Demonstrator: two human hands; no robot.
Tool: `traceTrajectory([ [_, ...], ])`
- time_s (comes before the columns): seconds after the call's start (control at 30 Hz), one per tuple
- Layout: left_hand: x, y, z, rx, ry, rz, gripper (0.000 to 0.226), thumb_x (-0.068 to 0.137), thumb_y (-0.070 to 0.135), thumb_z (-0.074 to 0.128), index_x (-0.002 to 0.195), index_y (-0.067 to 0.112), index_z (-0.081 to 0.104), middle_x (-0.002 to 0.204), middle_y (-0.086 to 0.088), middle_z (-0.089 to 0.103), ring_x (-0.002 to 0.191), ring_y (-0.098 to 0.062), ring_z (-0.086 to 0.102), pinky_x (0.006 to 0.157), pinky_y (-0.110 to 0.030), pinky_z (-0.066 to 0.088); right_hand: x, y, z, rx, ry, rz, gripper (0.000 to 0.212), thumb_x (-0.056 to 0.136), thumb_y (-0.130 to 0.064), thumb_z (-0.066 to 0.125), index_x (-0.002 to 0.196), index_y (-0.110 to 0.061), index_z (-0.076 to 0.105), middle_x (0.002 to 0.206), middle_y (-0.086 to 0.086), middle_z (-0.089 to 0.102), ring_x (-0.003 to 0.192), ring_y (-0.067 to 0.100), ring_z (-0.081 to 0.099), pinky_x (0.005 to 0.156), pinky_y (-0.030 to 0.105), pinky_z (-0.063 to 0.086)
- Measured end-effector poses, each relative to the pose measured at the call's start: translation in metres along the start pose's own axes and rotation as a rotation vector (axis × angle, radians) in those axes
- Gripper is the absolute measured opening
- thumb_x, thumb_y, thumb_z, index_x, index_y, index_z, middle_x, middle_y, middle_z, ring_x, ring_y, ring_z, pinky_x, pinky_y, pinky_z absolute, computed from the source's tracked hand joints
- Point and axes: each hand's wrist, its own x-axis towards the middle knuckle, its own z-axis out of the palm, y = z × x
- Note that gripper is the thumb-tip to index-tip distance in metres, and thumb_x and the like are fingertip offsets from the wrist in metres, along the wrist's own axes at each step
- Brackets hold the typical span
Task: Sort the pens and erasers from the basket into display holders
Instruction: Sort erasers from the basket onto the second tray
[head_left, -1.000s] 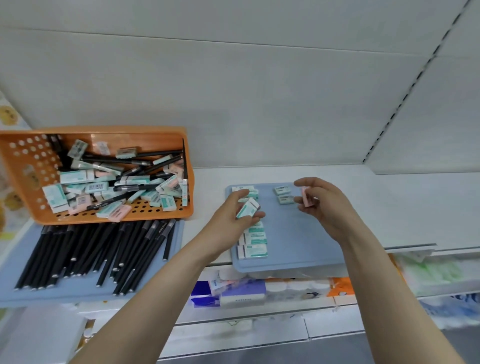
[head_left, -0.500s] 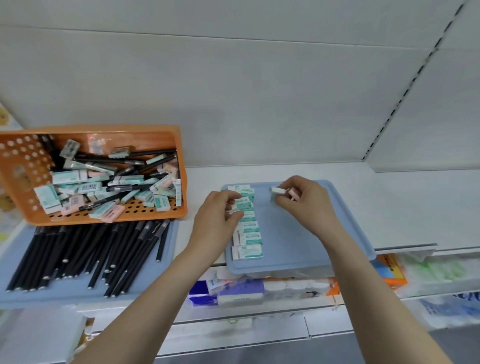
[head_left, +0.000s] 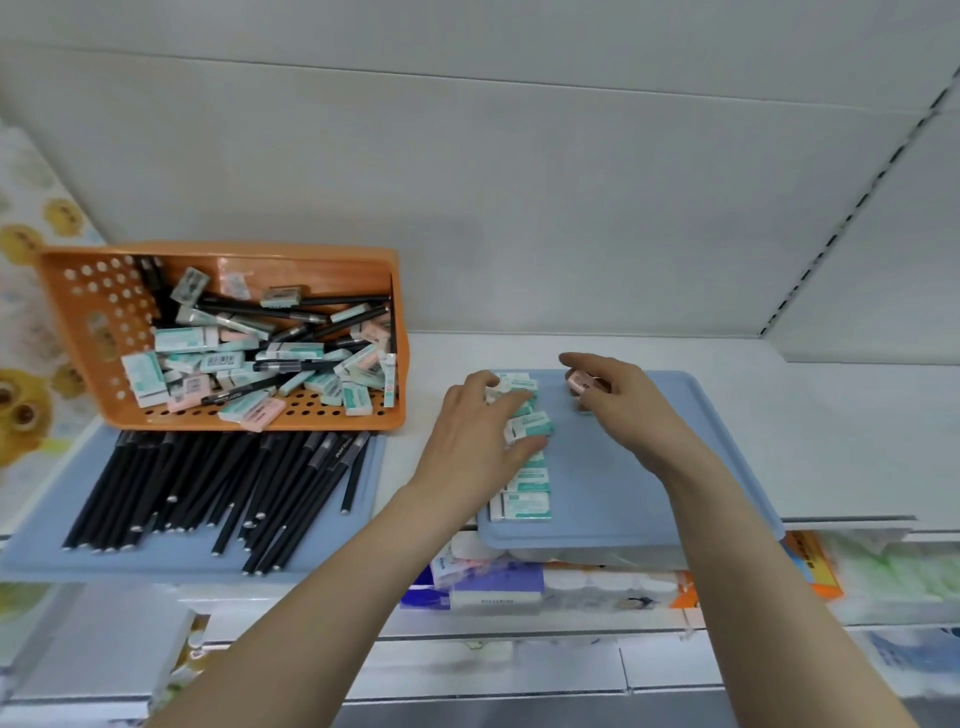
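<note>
Left grip (head_left: 475, 441) farther in, round teal eraser (head_left: 531, 426) (right grip (head_left: 631, 410) round pink eraser (head_left: 577, 383))

Left hand (head_left: 475, 441) now at eraser row (head_left: 525, 488)

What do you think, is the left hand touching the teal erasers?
Touching: the head view shows the left hand pinching one of the teal erasers.

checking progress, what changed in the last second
The left hand brought its green eraser down onto the eraser column; the right hand lowered its pink eraser to the blue tray. Both still grip. The orange basket and sorted pens are unchanged.
</note>
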Motion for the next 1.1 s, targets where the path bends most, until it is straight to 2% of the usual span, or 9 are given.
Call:
traceTrajectory([
  [0.1,0.006,0.002,0.007,0.087,-0.008,0.052,0.041,0.095,0.037,0.054,0.136,0.032,0.053,0.142,-0.002,0.039,0.126,-0.022,0.034,0.107,-0.029,0.028,-0.004,0.006,-0.008,0.249,0.021,-0.058,0.046,0.092,0.003,0.058,0.127,-0.027,0.059,0.118,0.002,0.066,0.098,0.008,0.066,0.084,0.018,0.051],
  [0.2,0.005,0.0,0.006,0.105,-0.008,0.07,0.041,0.093,0.027,0.051,0.134,0.031,0.053,0.135,0.001,0.043,0.123,-0.021,0.037,0.102,-0.029,0.032,-0.008,0.013,-0.014,0.383,0.074,-0.081,0.042,0.089,0.003,0.065,0.123,-0.021,0.063,0.107,0.003,0.072,0.093,0.01,0.069,0.082,0.021,0.054],
  [0.33,0.01,0.004,0.002,0.196,-0.009,0.108,0.041,0.092,0.046,0.051,0.133,0.038,0.052,0.142,0.001,0.04,0.125,-0.023,0.038,0.099,-0.036,0.036,-0.006,0.023,-0.036,0.443,0.252,-0.022,0.026,0.09,-0.005,0.067,0.113,-0.017,0.069,0.102,0.006,0.074,0.096,0.009,0.069,0.089,0.021,0.049],
  [0.5,0.022,0.011,0.004,0.2,-0.047,0.103,0.03,0.094,0.046,0.05,0.12,0.036,0.06,0.137,0.004,0.041,0.121,-0.019,0.04,0.095,-0.034,0.038,0.0,0.037,-0.056,0.433,0.242,0.068,0.023,0.089,-0.008,0.069,0.111,-0.017,0.069,0.101,0.005,0.074,0.092,0.014,0.068,0.084,0.026,0.05],
  [0.63,0.022,0.011,0.005,0.235,-0.03,0.118,0.039,0.091,0.051,0.05,0.128,0.038,0.053,0.138,0.004,0.043,0.124,-0.02,0.04,0.099,-0.035,0.036,0.011,0.052,-0.064,0.203,0.24,0.093,0.024,0.083,-0.018,0.077,0.106,-0.021,0.069,0.091,-0.001,0.075,0.084,0.01,0.069,0.079,0.025,0.05],
  [0.7,0.024,0.011,0.006,0.248,-0.018,0.126,0.047,0.091,0.055,0.049,0.134,0.035,0.051,0.143,0.002,0.042,0.129,-0.02,0.038,0.104,-0.035,0.033,0.018,0.056,-0.066,0.006,0.186,0.105,0.02,0.086,-0.012,0.071,0.105,-0.02,0.07,0.096,-0.003,0.074,0.091,0.011,0.067,0.077,0.023,0.045],
  [0.8,0.028,0.009,0.007,0.231,-0.034,0.086,0.05,0.094,0.051,0.046,0.139,0.029,0.047,0.145,0.004,0.04,0.131,-0.018,0.035,0.103,-0.031,0.034,0.026,0.061,-0.065,-0.212,0.182,0.124,0.032,0.089,0.001,0.053,0.108,-0.017,0.072,0.104,0.003,0.069,0.095,0.017,0.059,0.079,0.022,0.039],
  [0.97,0.028,0.008,0.008,0.209,-0.043,0.074,0.049,0.096,0.046,0.044,0.141,0.026,0.045,0.143,0.007,0.04,0.132,-0.015,0.031,0.098,-0.028,0.038,0.033,0.065,-0.062,-0.416,0.136,0.111,0.036,0.088,-0.003,0.052,0.115,-0.017,0.071,0.117,0.006,0.064,0.102,0.02,0.058,0.084,0.026,0.042],
  [1.1,0.028,0.006,0.007,0.192,-0.062,0.077,0.05,0.096,0.046,0.045,0.141,0.024,0.045,0.146,0.005,0.039,0.133,-0.017,0.031,0.102,-0.03,0.036,0.034,0.057,-0.056,-0.472,0.123,0.068,0.028,0.09,-0.026,0.052,0.1,-0.013,0.075,0.103,0.007,0.07,0.096,0.026,0.06,0.077,0.033,0.045],
])
